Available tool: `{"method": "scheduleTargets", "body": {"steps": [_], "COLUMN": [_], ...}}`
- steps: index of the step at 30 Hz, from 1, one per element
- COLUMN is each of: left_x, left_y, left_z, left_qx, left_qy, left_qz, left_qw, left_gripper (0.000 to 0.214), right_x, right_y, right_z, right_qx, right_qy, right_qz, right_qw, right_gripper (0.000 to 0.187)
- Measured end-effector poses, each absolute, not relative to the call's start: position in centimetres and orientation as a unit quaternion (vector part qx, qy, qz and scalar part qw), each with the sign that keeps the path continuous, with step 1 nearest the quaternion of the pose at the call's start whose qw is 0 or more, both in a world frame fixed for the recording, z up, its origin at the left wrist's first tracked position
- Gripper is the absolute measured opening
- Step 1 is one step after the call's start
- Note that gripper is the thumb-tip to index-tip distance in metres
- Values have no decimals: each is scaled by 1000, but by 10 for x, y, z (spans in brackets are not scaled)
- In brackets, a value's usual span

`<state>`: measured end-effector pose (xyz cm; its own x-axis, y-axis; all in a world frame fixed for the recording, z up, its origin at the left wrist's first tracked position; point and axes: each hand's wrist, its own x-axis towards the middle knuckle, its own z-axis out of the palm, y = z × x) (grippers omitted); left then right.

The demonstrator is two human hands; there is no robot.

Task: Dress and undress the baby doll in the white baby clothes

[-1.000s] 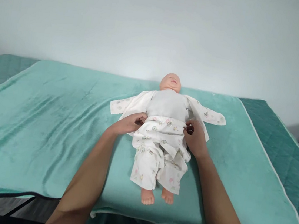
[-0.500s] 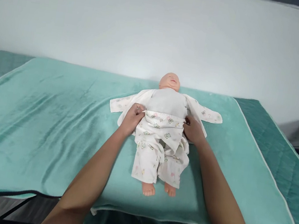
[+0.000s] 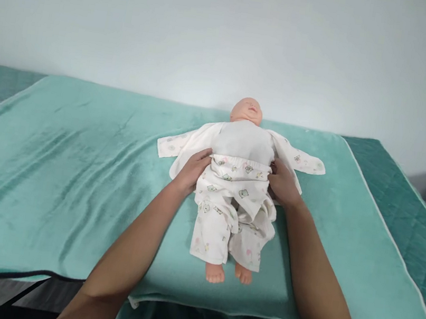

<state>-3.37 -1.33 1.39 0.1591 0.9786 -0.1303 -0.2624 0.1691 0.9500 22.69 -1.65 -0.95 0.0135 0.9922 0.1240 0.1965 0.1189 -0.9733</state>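
Observation:
A baby doll (image 3: 247,110) lies on its back on the green cover, its head toward the wall. An open white printed jacket (image 3: 195,141) is under it, the sleeves spread to both sides. White printed trousers (image 3: 235,184) cover its legs up to the waist, with the bare feet showing. My left hand (image 3: 194,170) is closed at the left side of the waistband, fingertips at the elastic edge. At the right side, my right hand (image 3: 284,185) has its fingers curled against the waistband, and its fingertips are partly hidden.
The green velvety cover (image 3: 55,168) is wrinkled on the left. A darker quilted cover (image 3: 401,209) shows at the right. Behind the bed stands a pale wall (image 3: 157,23). A black bar (image 3: 11,274) crosses the lower left.
The view has shifted slightly. My left fingers have straightened a little and lie along the waist; my right hand has stayed at the waistband. The trousers sit at about the same height.

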Motion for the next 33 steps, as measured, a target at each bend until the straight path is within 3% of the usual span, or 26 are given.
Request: {"method": "scheduleTargets", "body": {"steps": [3,13,22,29,33], "left_x": [-31,-33,-39,-44,-46], "left_y": [-13,-13,-13,-5,-6], "left_z": [17,16,5,-8,-6], "left_qx": [367,372,474,607,658], "left_qy": [438,382,429,455,433], "left_qz": [507,495,490,561,545], "left_qw": [645,686,593,331,286], "left_gripper": [38,40,31,25,16], "right_x": [220,220,222,227,229], "right_y": [-17,-13,-20,-18,-19], "right_z": [-7,-7,-3,-14,-15], "right_qx": [-467,-414,-401,-522,-601], "right_qy": [-514,-477,-486,-543,-573], "right_qz": [503,558,568,407,277], "right_qw": [515,538,529,517,484], "right_gripper": [32,41,27,26,28]}}
